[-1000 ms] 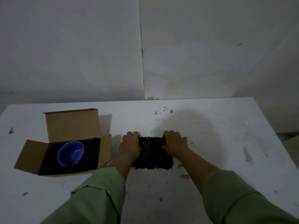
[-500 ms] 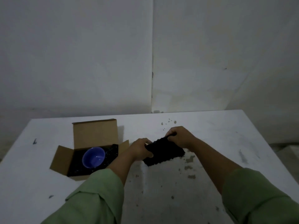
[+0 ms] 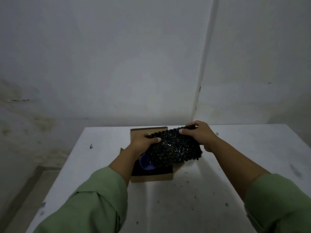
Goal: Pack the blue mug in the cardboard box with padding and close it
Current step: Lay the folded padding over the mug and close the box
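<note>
The left hand (image 3: 142, 142) and right hand (image 3: 200, 136) each grip an end of a knobbly black sheet of bubble padding (image 3: 173, 148), thumbs on top. Beneath it sits an open brown cardboard box (image 3: 151, 178), lined with black, holding the glossy blue mug (image 3: 147, 163), half hidden. Around them lies a scuffed white table (image 3: 185, 199) and bare white walls, dimly lit.

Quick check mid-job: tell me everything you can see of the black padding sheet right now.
The black padding sheet is a bumpy, faintly glossy rectangle, bubble-wrap-like. It is held tilted in the air over the open cardboard box, hiding part of the blue mug. The left hand grips its left edge, the right hand its upper right edge.
</note>
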